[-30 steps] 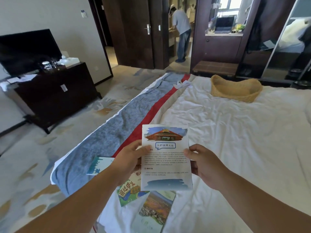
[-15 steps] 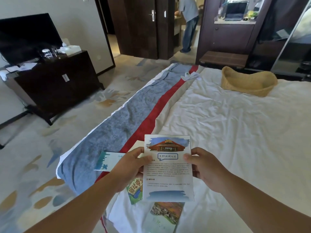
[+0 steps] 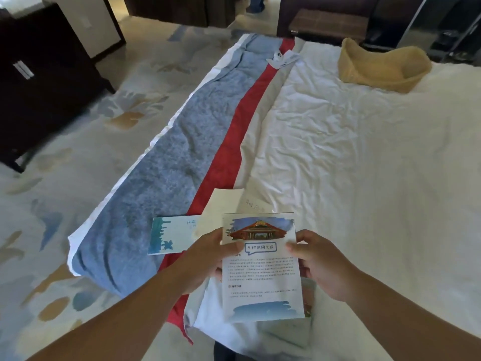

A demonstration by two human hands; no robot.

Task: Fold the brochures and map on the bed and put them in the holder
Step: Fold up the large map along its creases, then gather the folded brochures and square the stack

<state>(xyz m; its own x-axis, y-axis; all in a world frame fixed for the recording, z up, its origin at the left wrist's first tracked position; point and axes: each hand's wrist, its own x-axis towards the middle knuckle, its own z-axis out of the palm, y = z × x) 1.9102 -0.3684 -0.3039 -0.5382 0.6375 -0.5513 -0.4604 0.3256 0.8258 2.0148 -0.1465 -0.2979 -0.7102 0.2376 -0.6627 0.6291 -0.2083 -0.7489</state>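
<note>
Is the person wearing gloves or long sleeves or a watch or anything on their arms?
No. The left hand and the right hand are bare: no gloves, and no rings show on the fingers. Both forearms are uncovered as far as the picture's edge, with no sleeve, watch or bracelet in view.

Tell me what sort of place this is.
Probably a hotel room: a white-sheeted bed with a blue-and-red runner, tourist brochures held in both hands, and a dark cabinet on patterned carpet.
</note>
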